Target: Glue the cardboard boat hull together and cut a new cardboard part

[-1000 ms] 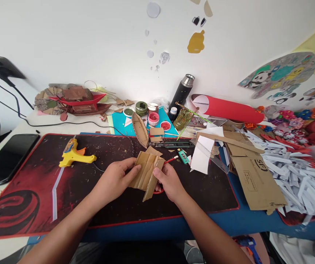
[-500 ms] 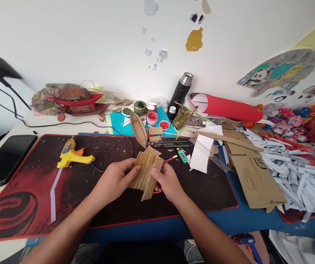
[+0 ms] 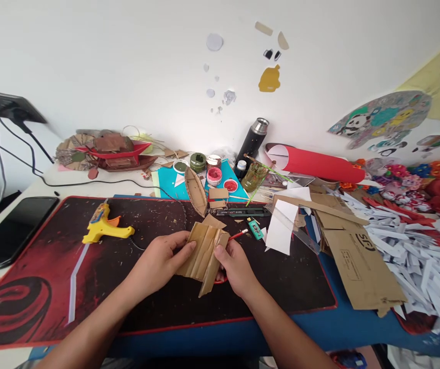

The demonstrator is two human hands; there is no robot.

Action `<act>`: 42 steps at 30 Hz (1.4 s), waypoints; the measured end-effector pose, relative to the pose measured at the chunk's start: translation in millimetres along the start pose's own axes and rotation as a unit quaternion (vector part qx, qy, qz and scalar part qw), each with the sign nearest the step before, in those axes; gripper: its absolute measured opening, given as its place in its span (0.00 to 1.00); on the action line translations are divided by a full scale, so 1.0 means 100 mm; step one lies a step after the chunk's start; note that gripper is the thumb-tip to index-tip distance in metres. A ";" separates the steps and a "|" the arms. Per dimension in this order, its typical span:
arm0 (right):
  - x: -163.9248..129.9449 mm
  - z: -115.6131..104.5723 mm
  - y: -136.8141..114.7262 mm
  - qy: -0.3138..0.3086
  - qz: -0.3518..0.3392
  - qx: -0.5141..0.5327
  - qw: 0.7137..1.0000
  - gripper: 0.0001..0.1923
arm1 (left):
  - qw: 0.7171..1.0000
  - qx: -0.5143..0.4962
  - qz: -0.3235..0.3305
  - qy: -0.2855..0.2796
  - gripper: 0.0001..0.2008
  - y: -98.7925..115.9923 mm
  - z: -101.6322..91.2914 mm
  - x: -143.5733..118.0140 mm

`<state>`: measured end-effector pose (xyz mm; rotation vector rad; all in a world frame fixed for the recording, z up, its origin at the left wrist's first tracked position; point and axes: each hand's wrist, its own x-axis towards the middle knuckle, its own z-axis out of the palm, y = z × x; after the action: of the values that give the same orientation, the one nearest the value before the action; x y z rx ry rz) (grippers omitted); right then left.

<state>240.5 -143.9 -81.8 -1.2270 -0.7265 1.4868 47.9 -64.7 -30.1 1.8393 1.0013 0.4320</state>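
Note:
A creased piece of cardboard (image 3: 200, 251) is held up over the dark mat between my two hands. My left hand (image 3: 170, 256) pinches its left edge, thumb on top and fingers behind. On the other side, my right hand (image 3: 231, 261) grips the folded right strip with the thumb on its face. A red pencil (image 3: 238, 234) pokes out past my right hand, which seems to hold it too; its lower part is hidden. Something red shows under that hand, too covered to name. Just beyond lies a small cardboard boat hull (image 3: 196, 190).
A yellow glue gun (image 3: 106, 225) lies on the mat (image 3: 274, 287) at left, near a phone (image 3: 16, 230). Behind are paint pots (image 3: 214, 176), a utility knife (image 3: 245, 211) and a thermos (image 3: 253, 138). Cardboard (image 3: 354, 251) and white paper strips (image 3: 416, 261) lie at right.
The camera view has tilted up slightly, so everything sits lower in the picture. Both hands keep their grip on the cardboard, which has tilted a little.

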 end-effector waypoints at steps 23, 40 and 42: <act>-0.01 -0.16 -0.23 0.058 -0.037 -0.056 0.996 0.25 | 0.949 -0.288 -0.103 -0.075 0.24 -0.19 -0.32 -0.14; -0.01 -0.23 -0.08 0.032 -0.050 -0.020 0.998 0.23 | 0.972 -0.220 -0.083 0.000 0.21 -0.12 -0.32 -0.04; -0.02 -0.24 -0.05 0.043 -0.050 -0.020 0.998 0.23 | 0.973 -0.214 -0.083 -0.003 0.21 -0.10 -0.32 -0.05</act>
<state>265.0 -147.5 -83.6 -1.2592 -0.7523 1.3358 19.0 -47.7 -23.3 1.3602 0.9620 0.4965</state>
